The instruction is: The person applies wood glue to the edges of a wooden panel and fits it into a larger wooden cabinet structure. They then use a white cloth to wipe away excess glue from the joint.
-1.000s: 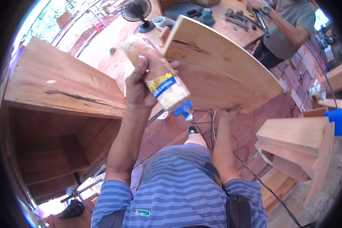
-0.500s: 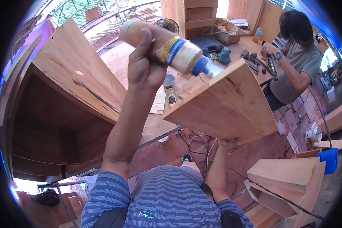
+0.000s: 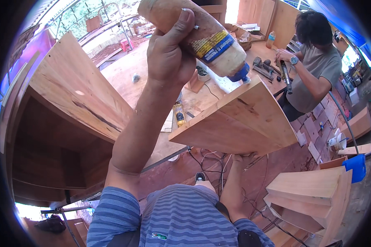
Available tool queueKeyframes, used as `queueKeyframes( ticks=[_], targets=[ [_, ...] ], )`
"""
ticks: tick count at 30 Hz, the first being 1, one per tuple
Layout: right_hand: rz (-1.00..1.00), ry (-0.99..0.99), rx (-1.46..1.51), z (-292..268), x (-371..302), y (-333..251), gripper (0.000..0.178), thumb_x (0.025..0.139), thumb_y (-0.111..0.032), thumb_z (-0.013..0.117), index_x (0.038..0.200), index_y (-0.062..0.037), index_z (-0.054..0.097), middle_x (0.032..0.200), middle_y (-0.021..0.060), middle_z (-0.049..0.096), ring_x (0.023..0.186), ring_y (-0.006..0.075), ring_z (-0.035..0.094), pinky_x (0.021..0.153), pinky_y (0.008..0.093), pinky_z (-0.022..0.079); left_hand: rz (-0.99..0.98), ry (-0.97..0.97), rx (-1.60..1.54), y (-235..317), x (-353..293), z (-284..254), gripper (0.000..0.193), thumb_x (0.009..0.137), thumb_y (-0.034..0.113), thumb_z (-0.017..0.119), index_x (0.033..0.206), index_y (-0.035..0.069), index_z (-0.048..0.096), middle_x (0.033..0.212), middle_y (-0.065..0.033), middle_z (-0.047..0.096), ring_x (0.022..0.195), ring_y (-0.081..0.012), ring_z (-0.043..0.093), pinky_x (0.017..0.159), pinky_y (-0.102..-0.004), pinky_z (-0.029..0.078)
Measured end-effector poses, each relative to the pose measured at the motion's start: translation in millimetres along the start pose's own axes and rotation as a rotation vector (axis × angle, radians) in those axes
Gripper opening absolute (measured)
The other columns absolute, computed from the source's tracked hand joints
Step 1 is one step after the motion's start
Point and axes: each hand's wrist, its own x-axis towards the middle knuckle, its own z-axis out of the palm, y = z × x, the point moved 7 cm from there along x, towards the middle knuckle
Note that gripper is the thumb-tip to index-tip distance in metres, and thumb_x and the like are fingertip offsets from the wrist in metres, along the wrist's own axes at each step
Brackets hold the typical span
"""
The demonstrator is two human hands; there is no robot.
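Note:
My left hand (image 3: 171, 53) is raised high and grips a dirty plastic glue bottle (image 3: 193, 35) with a yellow and blue label. The bottle is tipped down to the right, and its blue nozzle (image 3: 241, 76) touches the top edge of a flat wooden board (image 3: 239, 123). My right hand (image 3: 243, 158) holds that board from below at its near edge, keeping it tilted up in front of me. A white smear of glue lies along the board's upper edge.
A large open wooden cabinet (image 3: 66, 123) stands at my left. Behind the board is a workbench (image 3: 160, 82) with tools and a small yellow bottle (image 3: 178, 115). Another person (image 3: 313, 66) works at the bench at right. Wooden pieces (image 3: 313, 197) and cables lie on the floor.
My left hand has lifted the bottle higher and swung its nozzle onto the board's top edge. The board has tilted and shifted right as my view moved.

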Motion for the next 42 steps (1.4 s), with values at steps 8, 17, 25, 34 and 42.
queueKeyframes(
  ticks=[8, 17, 25, 34, 42],
  targets=[
    [0.088, -0.127, 0.077, -19, 26, -20, 0.064, 0.064, -0.064, 0.076, 0.111, -0.0239, 0.064, 0.123, -0.0054, 0.061, 0.118, 0.0212, 0.051, 0.099, 0.054, 0.038, -0.024, 0.017, -0.029, -5, 2, 18, 0.028, 0.092, 0.018, 0.063, 0.114, 0.003, 0.056, 0.102, -0.008, 0.065, 0.099, -0.0229, 0.063, 0.091, -0.0406, 0.05],
    [-0.04, -0.066, 0.023, -3, 10, -18, 0.062, 0.072, -0.065, 0.069, 0.115, -0.0212, 0.064, 0.119, -0.003, 0.064, 0.11, 0.0215, 0.059, 0.093, 0.0478, 0.049, -0.047, -0.003, -0.066, -8, -2, 45, 0.027, 0.091, 0.021, 0.064, 0.109, 0.002, 0.056, 0.094, -0.0091, 0.064, 0.092, -0.0225, 0.064, 0.086, -0.0384, 0.052],
    [0.011, -0.109, 0.057, 0, 8, -15, 0.056, 0.072, -0.062, 0.071, 0.108, -0.02, 0.068, 0.115, -0.0041, 0.066, 0.107, 0.0199, 0.06, 0.09, 0.048, 0.05, -0.043, -0.037, -0.068, -10, -7, 44, 0.026, 0.091, 0.021, 0.064, 0.109, 0.003, 0.057, 0.095, -0.0098, 0.065, 0.09, -0.023, 0.065, 0.084, -0.039, 0.053],
    [0.0, 0.023, 0.073, -10, 15, -24, 0.053, 0.07, -0.061, 0.074, 0.103, -0.0197, 0.07, 0.1, -0.0053, 0.071, 0.093, 0.018, 0.065, 0.079, 0.0445, 0.054, 0.003, -0.099, 0.009, -4, -21, 33, 0.033, 0.093, 0.018, 0.061, 0.12, 0.002, 0.053, 0.108, -0.0106, 0.064, 0.104, -0.0259, 0.063, 0.095, -0.0437, 0.049],
    [0.111, -0.304, 0.05, -5, 19, -33, 0.048, 0.069, -0.06, 0.074, 0.098, -0.0219, 0.071, 0.095, -0.007, 0.071, 0.075, 0.0135, 0.066, 0.049, 0.0339, 0.053, 0.0, -0.147, 0.003, -4, -29, 22, 0.035, 0.094, 0.02, 0.059, 0.122, 0.001, 0.052, 0.109, -0.0121, 0.064, 0.103, -0.0257, 0.063, 0.095, -0.0437, 0.05]
  ],
)
